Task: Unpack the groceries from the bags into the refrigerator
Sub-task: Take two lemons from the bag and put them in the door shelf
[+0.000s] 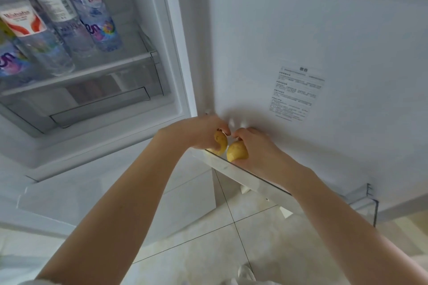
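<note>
Because each hand's fingers curl round one yellow fruit, left hand (201, 133) on the left fruit (221, 142), right hand (257, 152) on the right fruit (236, 151), just above the door shelf (231, 166), either fruit could roll off its narrow edge if released early.

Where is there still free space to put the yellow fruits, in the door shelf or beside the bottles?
The door shelf looks bare from the right hand to its far end. The main shelf has room right of the water bottles; its left is crowded.
</note>
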Motion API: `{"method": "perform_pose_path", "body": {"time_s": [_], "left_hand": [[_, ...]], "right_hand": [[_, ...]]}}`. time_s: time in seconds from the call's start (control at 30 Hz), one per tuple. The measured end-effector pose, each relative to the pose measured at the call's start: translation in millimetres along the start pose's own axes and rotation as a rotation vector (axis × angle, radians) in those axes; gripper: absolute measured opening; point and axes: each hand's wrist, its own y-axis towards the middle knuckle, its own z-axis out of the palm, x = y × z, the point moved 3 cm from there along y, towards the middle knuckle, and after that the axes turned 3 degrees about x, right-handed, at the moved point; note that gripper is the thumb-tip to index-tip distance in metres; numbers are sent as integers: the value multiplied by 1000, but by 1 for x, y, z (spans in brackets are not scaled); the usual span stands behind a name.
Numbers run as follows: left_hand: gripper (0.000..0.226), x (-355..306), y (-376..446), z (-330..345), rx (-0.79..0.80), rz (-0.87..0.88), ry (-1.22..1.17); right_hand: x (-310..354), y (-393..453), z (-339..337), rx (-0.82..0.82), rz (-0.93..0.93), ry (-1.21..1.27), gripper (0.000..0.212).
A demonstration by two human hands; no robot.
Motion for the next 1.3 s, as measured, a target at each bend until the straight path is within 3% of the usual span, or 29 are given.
{"method": "perform_pose_path", "body": {"time_s": [0.23, 0.5, 0.73, 1.03, 1.3], "left_hand": [[41, 2, -26, 2, -146, 14, -166], [29, -3, -65, 19, -486, 115, -356], [23, -32, -97, 42, -704, 189, -715], [23, -82, -104, 120, -571, 161, -798], [22, -163, -88, 178, -404, 145, -666]], "right_hand": [[3, -16, -8, -98, -26, 1, 51], [20, -64, -16, -289, -113, 226, 32], [27, -116, -11, -404, -145, 301, 20], [-12, -173, 16, -444, -89, 318, 21], [-91, -239, 29, -315, -17, 279, 20]]}}
